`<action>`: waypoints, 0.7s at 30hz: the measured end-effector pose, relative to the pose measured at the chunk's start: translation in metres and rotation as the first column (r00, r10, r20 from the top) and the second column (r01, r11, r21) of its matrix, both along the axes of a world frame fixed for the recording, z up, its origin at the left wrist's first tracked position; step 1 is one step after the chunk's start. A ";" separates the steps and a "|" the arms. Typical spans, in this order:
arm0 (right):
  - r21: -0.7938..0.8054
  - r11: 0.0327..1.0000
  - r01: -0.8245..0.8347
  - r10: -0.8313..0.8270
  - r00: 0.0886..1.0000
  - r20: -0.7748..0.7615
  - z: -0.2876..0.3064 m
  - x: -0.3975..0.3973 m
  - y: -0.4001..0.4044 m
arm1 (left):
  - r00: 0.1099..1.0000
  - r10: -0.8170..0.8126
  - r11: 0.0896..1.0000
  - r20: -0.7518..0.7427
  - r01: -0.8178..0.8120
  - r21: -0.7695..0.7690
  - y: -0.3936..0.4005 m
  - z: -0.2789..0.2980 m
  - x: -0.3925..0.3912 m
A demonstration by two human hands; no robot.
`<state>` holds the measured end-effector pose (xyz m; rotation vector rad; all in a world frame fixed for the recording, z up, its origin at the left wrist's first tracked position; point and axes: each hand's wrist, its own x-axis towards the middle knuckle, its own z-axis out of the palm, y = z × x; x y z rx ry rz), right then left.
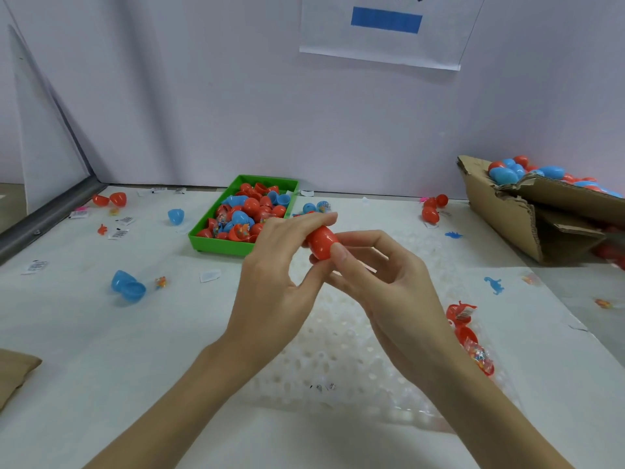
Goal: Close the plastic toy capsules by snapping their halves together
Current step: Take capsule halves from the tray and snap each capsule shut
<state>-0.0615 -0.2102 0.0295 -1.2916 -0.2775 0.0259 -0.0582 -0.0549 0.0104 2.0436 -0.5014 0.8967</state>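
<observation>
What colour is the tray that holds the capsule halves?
Green tray, seen in the head view.

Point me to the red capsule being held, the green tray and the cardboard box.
red capsule (322,244), head view, on its exposed side between the fingers.
green tray (216,244), head view, on its near wall.
cardboard box (500,211), head view, on its side wall.

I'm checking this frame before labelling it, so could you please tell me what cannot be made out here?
- Red capsule, head view: its seam is covered by the left hand and right hand, so whether it has snapped shut is unclear.
- Cardboard box: cut off by the right edge.
- Wall sign: text cropped by the top edge.
</observation>
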 end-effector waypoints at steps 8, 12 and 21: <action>0.225 0.949 -0.220 0.252 0.960 -0.123 0.007 0.001 -0.005 | 0.988 -0.152 0.988 -0.007 0.152 -0.010 0.004 0.002 0.004; 0.255 0.912 -0.321 0.370 0.913 -0.173 0.007 0.005 -0.011 | 0.986 -0.163 0.984 0.029 0.160 0.078 0.011 0.000 0.005; 0.191 0.934 -0.303 0.338 0.922 -0.190 0.008 0.003 -0.013 | 0.977 -0.214 0.972 -0.008 0.214 0.100 0.013 0.005 0.005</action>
